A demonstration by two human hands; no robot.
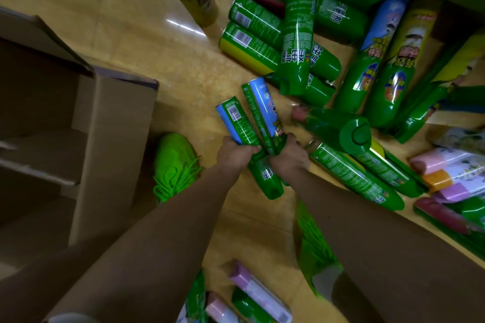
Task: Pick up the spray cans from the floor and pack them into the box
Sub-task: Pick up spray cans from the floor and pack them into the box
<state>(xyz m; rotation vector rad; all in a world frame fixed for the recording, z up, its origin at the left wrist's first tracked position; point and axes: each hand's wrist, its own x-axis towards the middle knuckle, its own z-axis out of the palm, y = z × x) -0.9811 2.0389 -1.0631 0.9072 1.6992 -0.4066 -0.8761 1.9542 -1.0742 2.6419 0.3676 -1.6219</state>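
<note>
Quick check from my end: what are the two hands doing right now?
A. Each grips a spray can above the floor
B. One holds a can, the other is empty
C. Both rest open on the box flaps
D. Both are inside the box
A: the left hand grips one blue-and-green can, and the right hand grips another can, both raised off the floor beside the cardboard box.

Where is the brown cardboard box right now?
In the head view, the open brown cardboard box stands on the floor at left, beside a bright green shoe, left of both hands.
</note>
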